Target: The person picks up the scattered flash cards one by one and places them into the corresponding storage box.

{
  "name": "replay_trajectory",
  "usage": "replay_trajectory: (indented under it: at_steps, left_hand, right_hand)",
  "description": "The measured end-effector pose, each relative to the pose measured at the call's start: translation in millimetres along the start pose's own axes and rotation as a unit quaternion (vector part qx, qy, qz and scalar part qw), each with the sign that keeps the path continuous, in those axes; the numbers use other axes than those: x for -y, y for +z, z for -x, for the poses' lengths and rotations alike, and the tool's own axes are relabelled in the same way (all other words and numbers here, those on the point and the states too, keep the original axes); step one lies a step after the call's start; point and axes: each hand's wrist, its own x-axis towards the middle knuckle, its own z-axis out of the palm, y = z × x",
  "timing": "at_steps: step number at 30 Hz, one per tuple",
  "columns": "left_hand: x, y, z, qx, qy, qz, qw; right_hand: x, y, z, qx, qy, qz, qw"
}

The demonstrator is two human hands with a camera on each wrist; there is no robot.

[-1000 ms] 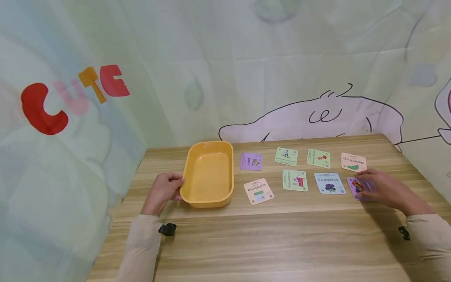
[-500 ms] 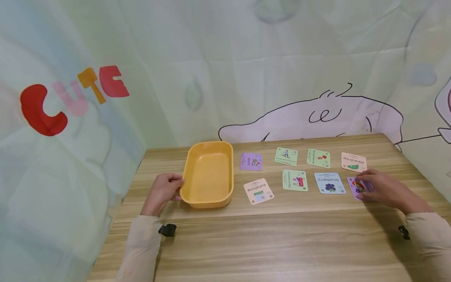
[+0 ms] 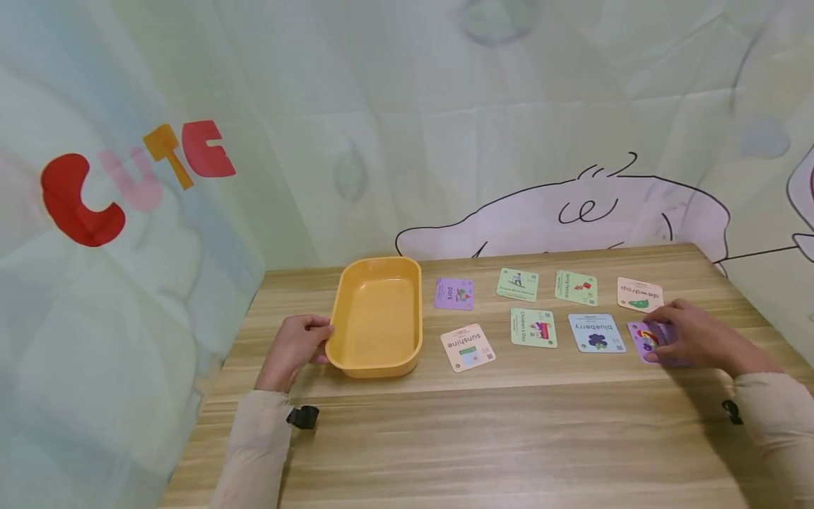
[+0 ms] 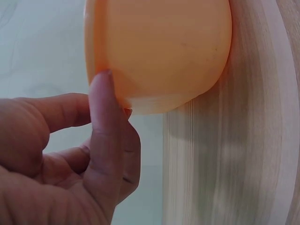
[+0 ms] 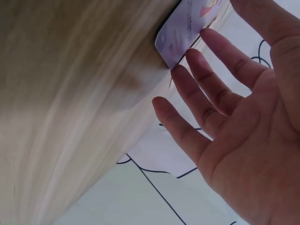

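My left hand (image 3: 297, 346) pinches the rim of the yellow plastic tray (image 3: 416, 339) at its left side. In the left wrist view, the thumb (image 4: 104, 112) lies against the tray's inner wall, with other fingers outside. On the right, my right hand (image 3: 699, 339) holds a purple picture card (image 3: 642, 345) between thumb and fingertips; the palm hides part of it. In the right wrist view, fingertips reach the edge of this card (image 5: 180, 35), which sits at the tabletop. A blueberry card (image 3: 596, 332) lies just left of that hand, and a dewdrop card (image 3: 639, 293) behind it.
Between tray and right hand lie a park card (image 3: 454, 293), a sunshine card (image 3: 467, 346), a Children's Day card (image 3: 533, 327), a Spring Festival card (image 3: 575, 287) and a green card with a snowboarder (image 3: 517, 284). A printed curtain (image 3: 381, 141) hangs behind the wooden table (image 3: 496, 445).
My right hand stays at the purple card, with more of the card showing beneath the palm. The left hand and tray have not moved; the head view shifts slightly.
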Motion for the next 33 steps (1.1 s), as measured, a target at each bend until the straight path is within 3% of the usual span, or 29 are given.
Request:
replay_trajectory:
  at_steps: [12, 33]
  left_hand:
    - [1.5, -0.6, 0.4, 0.003, 0.009, 0.002, 1.0000]
    - [2.5, 0.1, 0.2, -0.003, 0.008, 0.004, 1.0000]
  right_hand:
    - [-7, -4, -7, 0.015, -0.001, -0.015, 1.000]
    - [-14, -11, -20, 0.077, 0.009, -0.054, 0.996]
